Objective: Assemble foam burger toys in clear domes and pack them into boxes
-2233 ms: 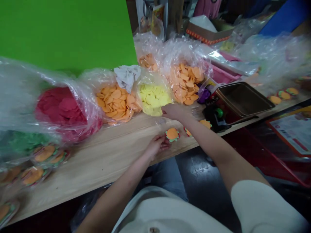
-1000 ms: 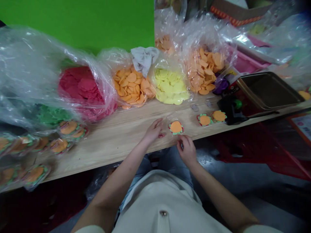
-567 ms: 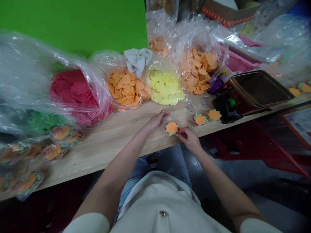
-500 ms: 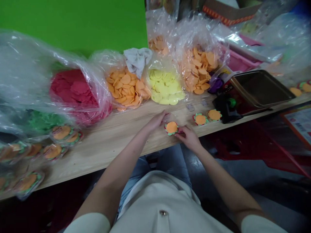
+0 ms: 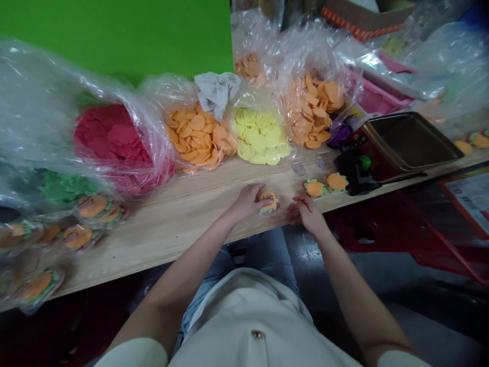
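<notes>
My left hand (image 5: pixel 249 199) rests on the wooden bench (image 5: pixel 183 219) with its fingers curled over an orange felt flower with green and red petals (image 5: pixel 269 201). My right hand (image 5: pixel 307 213) sits at the bench's front edge just right of that flower, fingers pinched together; what they hold, if anything, is too small to make out. Two more finished felt flowers (image 5: pixel 324 184) lie a little further right.
Clear bags of felt discs line the back: red (image 5: pixel 114 148), orange (image 5: pixel 198 137), yellow (image 5: pixel 260 137), and orange again (image 5: pixel 313 112). A dark metal tray (image 5: pixel 412 140) and a black tool (image 5: pixel 353 165) stand at right. Bagged finished flowers (image 5: pixel 76 224) lie at left. A green board (image 5: pixel 114 35) stands behind.
My left hand has closed over the felt flower. My right hand has drawn back slightly right of it to the bench edge. Earlier it reached to the yellow bag and came back.
</notes>
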`<state>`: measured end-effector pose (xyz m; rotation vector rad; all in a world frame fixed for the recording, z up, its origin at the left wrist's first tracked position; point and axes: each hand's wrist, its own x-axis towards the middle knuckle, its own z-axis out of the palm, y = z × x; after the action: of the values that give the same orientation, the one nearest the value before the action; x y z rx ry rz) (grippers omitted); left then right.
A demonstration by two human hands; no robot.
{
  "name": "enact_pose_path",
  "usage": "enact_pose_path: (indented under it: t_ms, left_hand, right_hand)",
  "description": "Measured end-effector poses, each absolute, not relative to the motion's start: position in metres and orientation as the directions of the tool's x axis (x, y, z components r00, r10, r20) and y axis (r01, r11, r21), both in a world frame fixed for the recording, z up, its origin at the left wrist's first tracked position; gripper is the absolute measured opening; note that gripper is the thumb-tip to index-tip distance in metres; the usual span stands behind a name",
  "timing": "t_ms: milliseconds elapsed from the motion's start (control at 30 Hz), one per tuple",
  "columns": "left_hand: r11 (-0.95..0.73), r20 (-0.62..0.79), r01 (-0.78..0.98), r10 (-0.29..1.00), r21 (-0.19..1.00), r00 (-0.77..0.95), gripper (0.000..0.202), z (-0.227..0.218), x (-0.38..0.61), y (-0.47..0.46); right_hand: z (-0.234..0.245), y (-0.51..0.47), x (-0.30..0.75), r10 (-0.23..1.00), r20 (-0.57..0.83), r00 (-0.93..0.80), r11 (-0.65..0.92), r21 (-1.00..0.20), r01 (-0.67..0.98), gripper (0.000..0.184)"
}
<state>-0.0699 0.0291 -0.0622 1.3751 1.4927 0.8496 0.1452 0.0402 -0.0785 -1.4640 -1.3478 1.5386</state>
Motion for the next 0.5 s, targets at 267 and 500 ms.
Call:
enact_pose_path:
  t_ms: [267,500]
  left_hand:
    - [0.438,-0.468,-0.201,0.873,0.876,-0.135,0.051,-0.065,-0.066,-0.008]
    - [0.386,-0.477,-0.358,0.853,0.850,-0.213,0.042,-0.048,-0.085,-0.065]
  right_hand:
    - [-0.081,0.030,0.098,0.862,-0.388,-0.326,-0.309,-0.912,0.269,0.030]
    - [-0.069,0.000,0.082,0.740,-0.401,-0.540,-0.326,-0.916,0.233,0.031]
